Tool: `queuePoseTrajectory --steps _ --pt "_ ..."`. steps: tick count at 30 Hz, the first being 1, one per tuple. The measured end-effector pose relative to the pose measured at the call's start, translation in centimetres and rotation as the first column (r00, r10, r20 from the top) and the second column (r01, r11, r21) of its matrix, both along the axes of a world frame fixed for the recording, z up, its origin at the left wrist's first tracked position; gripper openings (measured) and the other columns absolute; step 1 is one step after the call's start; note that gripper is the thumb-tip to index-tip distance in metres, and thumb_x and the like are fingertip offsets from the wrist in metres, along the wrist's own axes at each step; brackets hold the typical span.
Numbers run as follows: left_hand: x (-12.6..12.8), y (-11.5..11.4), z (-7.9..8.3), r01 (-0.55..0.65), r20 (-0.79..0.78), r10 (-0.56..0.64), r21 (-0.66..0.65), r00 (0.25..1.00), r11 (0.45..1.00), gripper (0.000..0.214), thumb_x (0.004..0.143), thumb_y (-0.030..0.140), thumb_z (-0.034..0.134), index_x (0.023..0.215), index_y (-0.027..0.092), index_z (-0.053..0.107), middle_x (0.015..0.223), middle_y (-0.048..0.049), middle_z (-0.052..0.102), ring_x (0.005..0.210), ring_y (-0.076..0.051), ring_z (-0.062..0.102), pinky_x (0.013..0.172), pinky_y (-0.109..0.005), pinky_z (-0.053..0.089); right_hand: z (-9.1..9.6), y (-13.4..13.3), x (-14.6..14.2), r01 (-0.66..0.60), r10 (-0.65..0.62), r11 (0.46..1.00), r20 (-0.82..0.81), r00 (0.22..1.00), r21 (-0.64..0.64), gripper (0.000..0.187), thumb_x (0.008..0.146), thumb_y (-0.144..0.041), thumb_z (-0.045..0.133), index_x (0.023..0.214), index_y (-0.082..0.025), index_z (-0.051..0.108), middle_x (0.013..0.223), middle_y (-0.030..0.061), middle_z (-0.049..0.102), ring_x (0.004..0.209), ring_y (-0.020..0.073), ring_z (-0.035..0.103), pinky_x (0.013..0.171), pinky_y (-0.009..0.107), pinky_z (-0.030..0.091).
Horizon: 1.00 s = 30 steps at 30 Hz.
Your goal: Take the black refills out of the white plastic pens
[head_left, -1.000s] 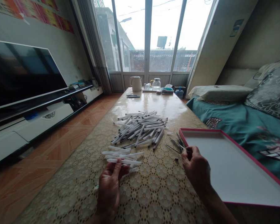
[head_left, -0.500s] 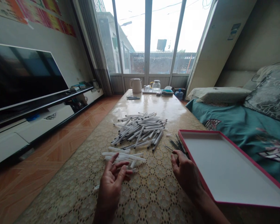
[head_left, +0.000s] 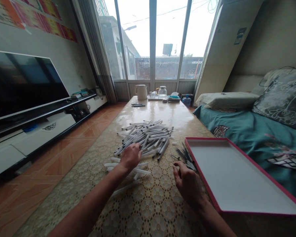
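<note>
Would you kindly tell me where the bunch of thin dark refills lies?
In the head view, the dark refills lie on the table, right of centre, against the left rim of the red-edged tray, just beyond the right hand.

Home living room, television, bed, kettle

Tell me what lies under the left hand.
White tubes stick out on both sides beneath the left hand, at the near edge of the pen pile. Whatever its palm covers cannot be seen.
</note>
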<state>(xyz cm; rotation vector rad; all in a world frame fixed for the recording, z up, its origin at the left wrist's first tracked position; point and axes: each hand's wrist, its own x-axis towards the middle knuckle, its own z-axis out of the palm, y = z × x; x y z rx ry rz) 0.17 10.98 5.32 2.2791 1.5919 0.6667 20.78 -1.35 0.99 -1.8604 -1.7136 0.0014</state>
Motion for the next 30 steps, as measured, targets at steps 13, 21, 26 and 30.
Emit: queuePoseTrajectory --steps 13,21,26,30 --pt "0.8 -2.2 -0.5 -0.002 0.376 0.076 -0.194 0.923 0.981 0.019 0.080 0.031 0.052 0.086 0.014 0.057 0.067 -0.0060 0.066 0.057 -0.019 0.064 0.052 -0.028 0.048 0.6 -0.3 -1.1 -0.191 0.194 0.981 -0.168 0.966 0.034 0.022 0.092 -0.027 0.041 0.089 -0.017 0.060 0.069 0.0031 0.065 0.060 0.0159 0.061 0.056 0.023 0.040" --pt "1.8 -12.3 -1.8 0.433 0.775 0.097 -0.446 0.624 0.783 0.022 0.076 0.034 0.064 0.078 0.013 0.059 0.059 -0.0042 0.064 0.049 -0.015 0.061 0.048 -0.026 0.050 1.0 -1.2 -3.0 -0.482 0.482 0.872 -0.329 0.812 0.086 0.019 0.091 -0.029 0.045 0.092 -0.019 0.061 0.081 0.0026 0.062 0.071 0.0140 0.058 0.064 0.023 0.041" --pt "1.6 -13.0 -1.7 0.429 0.717 0.034 -0.453 0.696 0.782 0.018 0.078 0.032 0.062 0.078 0.014 0.062 0.066 -0.0059 0.066 0.052 -0.017 0.064 0.045 -0.024 0.049 0.6 -1.1 -2.8 -0.492 0.484 0.869 -0.295 0.824 0.052 0.020 0.090 -0.028 0.046 0.076 -0.018 0.055 0.068 -0.0011 0.056 0.061 0.0118 0.052 0.057 0.021 0.038" --pt "-0.5 -12.0 -1.7 0.233 0.582 -0.019 -0.295 0.813 0.927 0.015 0.081 0.032 0.058 0.081 0.017 0.062 0.062 -0.0035 0.063 0.049 -0.016 0.060 0.044 -0.024 0.047 0.8 -1.0 -2.2 -0.474 0.449 0.881 -0.335 0.828 0.010 0.018 0.091 -0.027 0.042 0.076 -0.019 0.048 0.064 -0.0026 0.054 0.056 0.0108 0.051 0.054 0.021 0.038"
